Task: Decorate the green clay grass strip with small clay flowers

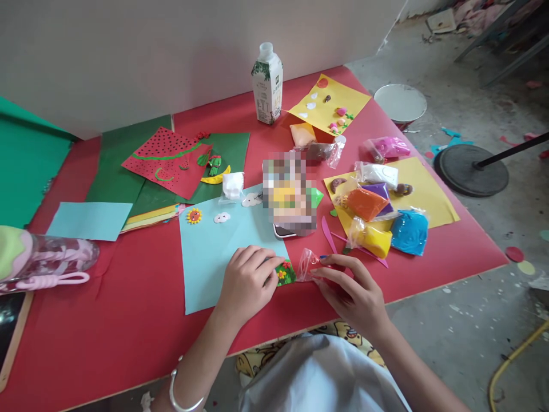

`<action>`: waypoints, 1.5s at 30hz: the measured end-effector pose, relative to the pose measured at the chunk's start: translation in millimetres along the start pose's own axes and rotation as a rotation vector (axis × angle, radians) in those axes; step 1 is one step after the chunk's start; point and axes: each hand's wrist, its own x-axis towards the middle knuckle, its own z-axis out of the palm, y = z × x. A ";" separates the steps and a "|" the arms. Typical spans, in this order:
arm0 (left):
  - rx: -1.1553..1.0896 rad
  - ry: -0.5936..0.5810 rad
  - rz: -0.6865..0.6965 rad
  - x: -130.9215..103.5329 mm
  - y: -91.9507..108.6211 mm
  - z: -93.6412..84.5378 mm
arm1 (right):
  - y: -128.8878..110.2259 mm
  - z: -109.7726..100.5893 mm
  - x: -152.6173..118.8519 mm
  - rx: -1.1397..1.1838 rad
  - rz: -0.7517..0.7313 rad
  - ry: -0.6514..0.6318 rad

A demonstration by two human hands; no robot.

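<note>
My left hand [252, 283] rests over the lower right of a light blue sheet of paper [210, 263], its fingers curled and bunched together. Its fingertips touch a patch of green clay with small red and yellow flowers [283, 273]; whether something sits between thumb and forefinger is hidden. My right hand [358, 292] bends its fingers round a clear plastic bag of red clay [307, 264], partly covered by them. On the blue sheet are a clay sun [194, 216], a white cloud [222, 217] and another cloud [251, 199].
A pixelated patch [289, 191] covers something above the sheet. Bags of orange [366, 203], yellow [377, 240] and blue clay [409, 232] lie right, beside a pink plastic knife [328, 233]. A carton bottle [268, 86] stands behind; a water bottle [60, 254] lies left.
</note>
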 end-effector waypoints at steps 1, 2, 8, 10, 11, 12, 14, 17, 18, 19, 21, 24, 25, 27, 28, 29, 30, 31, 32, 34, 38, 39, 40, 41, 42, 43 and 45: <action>-0.004 -0.004 0.001 0.0 0.0 0.0 | 0.0 0.0 0.0 0.002 0.002 0.001; -0.008 -0.009 0.003 0.0 0.1 0.0 | 0.0 -0.1 0.1 0.004 0.004 0.004; -0.076 0.027 -0.009 1.3 4.9 -1.2 | -0.7 -0.8 -0.1 0.068 0.014 0.010; -0.156 0.030 0.017 1.6 8.1 -0.9 | -0.6 -1.3 -1.2 0.108 -0.008 0.002; -0.196 0.025 0.038 1.7 9.7 -0.6 | -0.4 -1.6 -2.1 0.126 -0.026 -0.007; -0.229 0.017 0.059 1.6 11.3 -0.2 | 0.1 -2.0 -3.0 0.139 -0.043 -0.016; -0.272 0.013 0.085 1.5 14.0 0.4 | 1.1 -2.9 -4.8 0.157 -0.078 -0.031; -0.306 0.024 0.072 1.5 16.7 0.1 | 2.3 -4.1 -5.9 0.176 -0.123 -0.038; -0.315 0.022 0.061 1.6 17.2 -0.4 | 2.3 -4.4 -5.7 0.184 -0.135 -0.041; -0.326 0.019 0.052 1.8 17.5 -0.9 | 2.1 -4.7 -5.2 0.195 -0.145 -0.045; -0.355 0.006 0.041 1.9 17.1 -2.2 | 1.3 -4.9 -4.2 0.211 -0.157 -0.054; -0.404 -0.024 0.024 1.7 15.7 -3.3 | 0.0 -4.6 -3.5 0.216 -0.169 -0.062; -0.418 -0.036 0.016 1.5 15.3 -3.3 | -0.2 -4.5 -3.6 0.213 -0.171 -0.064; -0.444 -0.054 -0.001 1.0 15.1 -2.7 | -0.4 -4.5 -4.0 0.213 -0.173 -0.067; -0.457 -0.058 -0.007 0.8 15.3 -2.2 | -0.3 -4.5 -4.2 0.215 -0.174 -0.067; -0.467 -0.060 -0.012 0.5 15.7 -1.7 | -0.2 -4.6 -4.3 0.218 -0.176 -0.066; -0.474 -0.062 -0.017 0.2 16.2 -1.3 | -0.2 -4.7 -4.3 0.222 -0.179 -0.063; -0.477 -0.064 -0.019 -0.1 16.8 -1.0 | -0.1 -4.8 -4.2 0.226 -0.184 -0.059; -0.475 -0.066 -0.018 -0.3 17.2 -0.9 | 0.0 -4.7 -4.1 0.232 -0.189 -0.055; -0.460 -0.070 -0.010 -0.5 17.7 -1.4 | 0.3 -4.5 -4.0 0.239 -0.196 -0.048; -0.408 -0.098 0.021 -0.3 16.9 -3.6 | 0.8 -3.3 -4.9 0.235 -0.189 -0.043; -0.397 -0.109 0.021 -0.2 16.7 -3.7 | 1.0 -3.0 -5.2 0.235 -0.186 -0.044; -0.388 -0.113 0.019 -0.2 16.6 -3.5 | 1.1 -2.7 -5.5 0.237 -0.185 -0.044; -0.379 -0.109 0.017 -0.3 16.7 -3.0 | 1.2 -2.5 -5.8 0.238 -0.186 -0.046; -0.370 -0.098 0.020 -0.4 16.9 -2.3 | 1.3 -2.4 -6.0 0.239 -0.189 -0.050; -0.360 -0.083 0.027 -0.5 17.2 -1.4 | 1.3 -2.3 -6.1 0.240 -0.192 -0.054; -0.337 -0.063 0.048 -0.8 18.0 0.3 | 1.3 -2.3 -6.1 0.239 -0.196 -0.059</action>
